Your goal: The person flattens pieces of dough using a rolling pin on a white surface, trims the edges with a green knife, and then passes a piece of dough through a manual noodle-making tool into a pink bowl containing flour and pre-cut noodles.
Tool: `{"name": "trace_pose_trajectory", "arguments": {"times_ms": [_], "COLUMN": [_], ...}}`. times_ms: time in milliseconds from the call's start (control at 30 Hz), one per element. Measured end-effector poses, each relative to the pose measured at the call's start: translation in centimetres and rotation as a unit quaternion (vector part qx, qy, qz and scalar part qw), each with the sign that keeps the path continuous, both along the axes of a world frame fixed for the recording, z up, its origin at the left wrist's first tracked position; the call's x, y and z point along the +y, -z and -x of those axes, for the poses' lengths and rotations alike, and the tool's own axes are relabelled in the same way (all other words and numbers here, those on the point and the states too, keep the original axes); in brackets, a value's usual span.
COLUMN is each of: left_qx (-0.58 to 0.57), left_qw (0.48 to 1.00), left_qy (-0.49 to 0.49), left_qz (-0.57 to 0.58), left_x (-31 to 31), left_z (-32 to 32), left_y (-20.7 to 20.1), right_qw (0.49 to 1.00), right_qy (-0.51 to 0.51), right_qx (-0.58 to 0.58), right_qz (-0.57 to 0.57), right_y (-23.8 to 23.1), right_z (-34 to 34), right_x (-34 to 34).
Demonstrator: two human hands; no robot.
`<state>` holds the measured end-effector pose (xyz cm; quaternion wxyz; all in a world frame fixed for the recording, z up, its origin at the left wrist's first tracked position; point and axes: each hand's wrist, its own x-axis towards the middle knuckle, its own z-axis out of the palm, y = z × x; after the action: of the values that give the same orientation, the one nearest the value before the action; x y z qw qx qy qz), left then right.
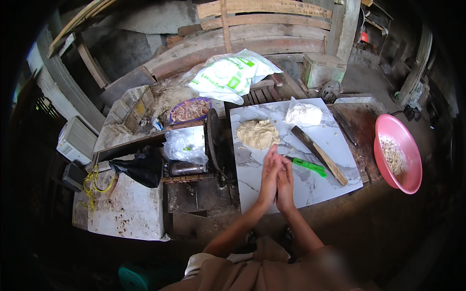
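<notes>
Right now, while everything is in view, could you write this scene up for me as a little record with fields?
Hands: bare left grip and right grip pressed together
Held: nothing visible; the space between the palms is hidden
Nearest things: pale dough beyond the fingertips, green-handled tool to the right
Work surface: marble-patterned board
Also on it: wooden stick, clear bag of white contents
Right of board: pink basin
Left of board: purple-rimmed bowl

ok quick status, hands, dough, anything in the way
Left hand, right hand pressed together. Dough on marbled board, ahead of them. Green-handled tool close by on the right.
</notes>
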<state>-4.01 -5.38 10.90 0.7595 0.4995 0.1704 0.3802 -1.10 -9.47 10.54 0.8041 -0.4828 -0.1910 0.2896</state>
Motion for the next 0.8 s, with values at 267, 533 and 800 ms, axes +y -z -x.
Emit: {"name": "trace_pose_trajectory", "arguments": {"times_ms": [267,533,800], "left_qx": [-0.025,0.018,0.012], "left_qw": [0.969,0.941,0.961], "left_qy": [0.077,0.129,0.018], "left_qz": [0.235,0.312,0.275], "left_x": [-0.5,-2.8,3.2], "left_z": [0.8,0.1,0.2], "left_y": [0.5,-0.1,1.6], "right_qw": [0.935,0.955,0.915], "right_qy": [0.04,0.006,0.019], "right_qx": [-0.344,-0.247,-0.392], "right_qz": [0.082,0.162,0.096], "right_y": [-2.9,-1.0,0.7], "right_z": [0.0,-3.9,2.7], "right_x": [-0.8,-1.2,-2.9]}}
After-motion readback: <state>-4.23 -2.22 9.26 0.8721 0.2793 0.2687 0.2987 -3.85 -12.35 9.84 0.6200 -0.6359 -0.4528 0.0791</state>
